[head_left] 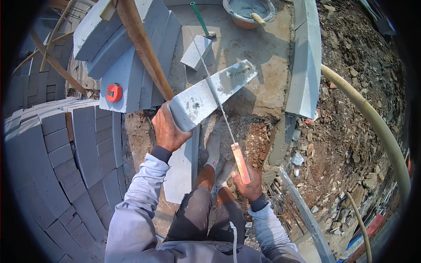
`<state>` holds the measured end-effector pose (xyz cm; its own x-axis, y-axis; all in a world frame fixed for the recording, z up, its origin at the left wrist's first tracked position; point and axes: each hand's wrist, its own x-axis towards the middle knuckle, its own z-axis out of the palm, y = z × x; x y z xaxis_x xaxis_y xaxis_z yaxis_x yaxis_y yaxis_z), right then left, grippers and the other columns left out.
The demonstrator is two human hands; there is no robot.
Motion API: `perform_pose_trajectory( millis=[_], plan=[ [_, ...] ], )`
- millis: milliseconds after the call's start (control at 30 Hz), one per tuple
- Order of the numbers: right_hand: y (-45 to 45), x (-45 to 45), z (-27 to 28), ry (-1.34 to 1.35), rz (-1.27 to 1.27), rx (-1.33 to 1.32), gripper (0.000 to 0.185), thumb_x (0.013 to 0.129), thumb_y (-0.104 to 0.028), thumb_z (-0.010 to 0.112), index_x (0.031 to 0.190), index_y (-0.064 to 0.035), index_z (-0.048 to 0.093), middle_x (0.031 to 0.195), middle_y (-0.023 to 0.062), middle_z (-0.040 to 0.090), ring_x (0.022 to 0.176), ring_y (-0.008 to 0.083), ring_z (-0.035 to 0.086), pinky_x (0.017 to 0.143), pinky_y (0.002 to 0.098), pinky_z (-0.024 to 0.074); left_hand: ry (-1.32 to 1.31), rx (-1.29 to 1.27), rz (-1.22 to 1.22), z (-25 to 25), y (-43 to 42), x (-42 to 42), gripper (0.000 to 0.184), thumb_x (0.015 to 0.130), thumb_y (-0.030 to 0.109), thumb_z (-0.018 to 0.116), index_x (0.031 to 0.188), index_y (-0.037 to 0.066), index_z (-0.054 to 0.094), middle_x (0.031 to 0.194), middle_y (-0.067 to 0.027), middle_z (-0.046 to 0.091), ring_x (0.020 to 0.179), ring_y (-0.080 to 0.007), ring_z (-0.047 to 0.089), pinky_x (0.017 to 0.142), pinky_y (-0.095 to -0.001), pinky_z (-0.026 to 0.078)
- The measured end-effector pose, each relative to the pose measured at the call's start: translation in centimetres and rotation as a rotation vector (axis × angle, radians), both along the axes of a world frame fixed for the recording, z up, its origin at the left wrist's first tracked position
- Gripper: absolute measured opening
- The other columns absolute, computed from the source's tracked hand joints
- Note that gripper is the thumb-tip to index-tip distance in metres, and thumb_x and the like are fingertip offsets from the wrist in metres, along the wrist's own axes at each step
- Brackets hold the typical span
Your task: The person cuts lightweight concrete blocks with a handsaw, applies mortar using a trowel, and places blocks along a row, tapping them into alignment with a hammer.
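Observation:
My left hand (168, 130) is closed round the near left end of a long, pale grey concrete block (193, 106). The block slants up to the right, with rough mortar patches on its face. In my right hand (251, 185) is the orange handle of a hand saw (240, 163). Its long, thin blade runs up and left across the block's middle; I cannot tell how deep it sits. Just beyond lies a short cut block (196, 52), near the blade's far end.
Stacked grey blocks (79, 144) fill the left side, and a red tape measure (114, 92) rests on leaning slabs. A wooden pole (142, 44) slants between them. At the back stands a mortar bowl (245, 23) near a green-handled tool (199, 18). Rubble (351, 101) lies right of a low block wall (305, 65).

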<state>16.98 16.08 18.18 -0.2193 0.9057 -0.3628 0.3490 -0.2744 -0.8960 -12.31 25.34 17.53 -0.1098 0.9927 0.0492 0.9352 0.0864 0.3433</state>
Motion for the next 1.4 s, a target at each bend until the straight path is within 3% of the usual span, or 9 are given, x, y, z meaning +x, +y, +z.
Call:
perform_pose_trajectory(
  millis=[233,467,500,600,767,867,967,1067,1400],
  plan=[
    [-1.6,2.5,2.0,0.167,0.117,0.059,0.053,0.08,-0.049,0.07,0.09,0.0015,0.061,0.072,0.0156,0.06,0.069,0.0348,0.061,0.066,0.0403,0.0483,0.034,-0.025,-0.215,2.6,2.0,0.0,0.099,0.052,0.02,0.083,0.135,-0.001,0.035,0.123,-0.021,0.049,0.117,-0.0389,0.048,0.095,-0.0469,0.039],
    [-2.8,-0.8,-2.6,-0.034,0.026,-0.256,0.029,0.086,-0.031,0.061,0.079,-0.0023,0.061,0.062,0.0131,0.06,0.06,0.0264,0.062,0.057,0.0396,0.0453,-0.003,0.034,-0.326,2.3,5.6,1.2,0.102,0.05,0.012,0.079,0.139,-0.001,0.029,0.13,-0.0229,0.042,0.124,-0.04,0.041,0.103,-0.0468,0.034],
    [-3.1,-1.1,-4.1,-0.053,-0.035,-0.181,0.026,0.081,-0.026,0.062,0.073,-0.0008,0.059,0.067,0.0215,0.06,0.063,0.0402,0.06,0.057,0.0477,0.0448,-0.024,0.051,-0.342,2.1,6.1,1.7,0.103,0.05,0.012,0.078,0.139,-0.001,0.029,0.13,-0.0229,0.041,0.124,-0.04,0.041,0.103,-0.0468,0.034],
    [-1.3,-0.5,-2.0,-0.186,-0.233,-0.196,0.026,0.081,-0.026,0.063,0.075,-0.0003,0.06,0.068,0.022,0.06,0.062,0.0395,0.06,0.057,0.0466,0.0451,-0.038,0.083,-0.39,2.3,7.3,3.4,0.103,0.049,0.011,0.076,0.14,-0.001,0.028,0.131,-0.0219,0.039,0.125,-0.0403,0.038,0.104,-0.0488,0.031],
    [1.2,0.5,2.8,0.204,-0.221,-0.068,0.034,0.081,-0.032,0.069,0.091,-0.0007,0.061,0.063,0.0148,0.059,0.062,0.0364,0.062,0.061,0.0412,0.0487,-0.056,-0.057,-0.332,2.8,8.9,5.0,0.107,0.048,0.013,0.076,0.142,0.004,0.026,0.134,-0.02,0.035,0.131,-0.0418,0.032,0.105,-0.0617,0.023],
    [2.2,0.8,2.6,0.1,-0.123,-0.088,0.03,0.082,-0.027,0.068,0.094,-0.0011,0.059,0.069,0.0078,0.058,0.064,0.0167,0.056,0.061,0.0312,0.0451,-0.036,-0.085,-0.334,2.8,9.2,5.4,0.109,0.048,0.013,0.077,0.143,0.005,0.024,0.135,-0.0196,0.033,0.132,-0.0417,0.03,0.106,-0.0657,0.02],
    [2.0,-0.4,0.8,-0.279,-0.12,0.035,0.031,0.082,-0.029,0.069,0.093,-0.0018,0.059,0.072,0.0077,0.059,0.065,0.0177,0.057,0.06,0.0322,0.0454,-0.021,-0.102,-0.308,2.9,9.5,5.8,0.111,0.048,0.015,0.079,0.144,0.006,0.023,0.137,-0.0193,0.031,0.133,-0.0416,0.029,0.106,-0.0682,0.018],
    [1.5,-1.3,-0.4,-0.165,-0.168,-0.017,0.04,0.081,-0.037,0.069,0.096,-0.0004,0.059,0.075,0.0197,0.062,0.07,0.0372,0.064,0.064,0.044,0.0504,-0.018,-0.121,-0.327,2.8,9.9,6.2,0.112,0.048,0.018,0.08,0.144,0.007,0.023,0.139,-0.0194,0.03,0.136,-0.0422,0.026,0.106,-0.07,0.016],
    [4.1,0.7,5.1,0.185,-0.318,0.076,0.029,0.081,-0.012,0.069,0.103,0.0004,0.055,0.076,0.0194,0.063,0.068,0.0375,0.065,0.06,0.039,0.0496,-0.009,-0.14,-0.396,2.4,11.5,3.4,0.111,0.048,0.02,0.077,0.144,0.008,0.023,0.141,-0.0199,0.03,0.141,-0.044,0.018,0.108,-0.0695,0.011]
  ],
)
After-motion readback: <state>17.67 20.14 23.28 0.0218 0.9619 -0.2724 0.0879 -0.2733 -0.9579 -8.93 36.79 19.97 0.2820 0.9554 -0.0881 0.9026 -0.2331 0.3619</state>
